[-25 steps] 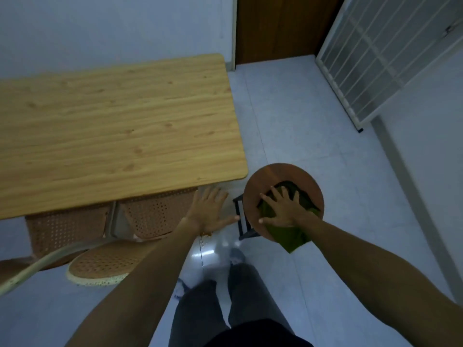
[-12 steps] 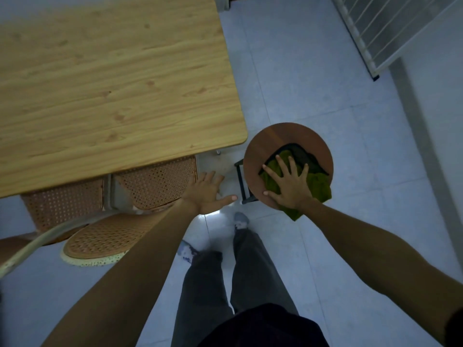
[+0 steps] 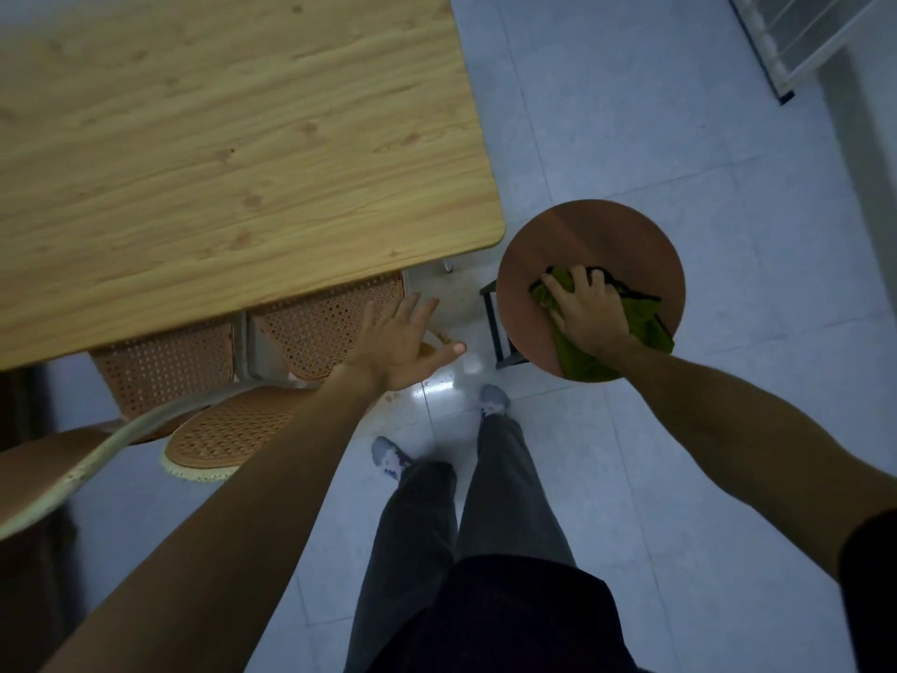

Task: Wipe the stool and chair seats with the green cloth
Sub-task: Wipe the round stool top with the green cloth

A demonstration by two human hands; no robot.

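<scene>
A round brown stool [image 3: 597,235] stands on the floor right of the table corner. The green cloth [image 3: 643,323] lies bunched on the near half of its seat. My right hand [image 3: 587,313] presses down on the cloth, fingers curled into it. My left hand [image 3: 400,340] hovers open, fingers spread, above the floor beside a woven cane chair seat [image 3: 325,323] tucked under the table. A second cane seat [image 3: 228,429] with a pale rim sits nearer to me on the left.
A light wooden table [image 3: 233,148] fills the upper left. A curved chair back [image 3: 73,468] crosses the lower left. A white grille [image 3: 796,36] leans at the upper right. My legs and shoes stand on pale floor tiles [image 3: 631,114].
My right hand went from flat with spread fingers to curled, bunching the cloth toward the seat's near side. The view has tilted downward. My left hand stays open beside the chair.
</scene>
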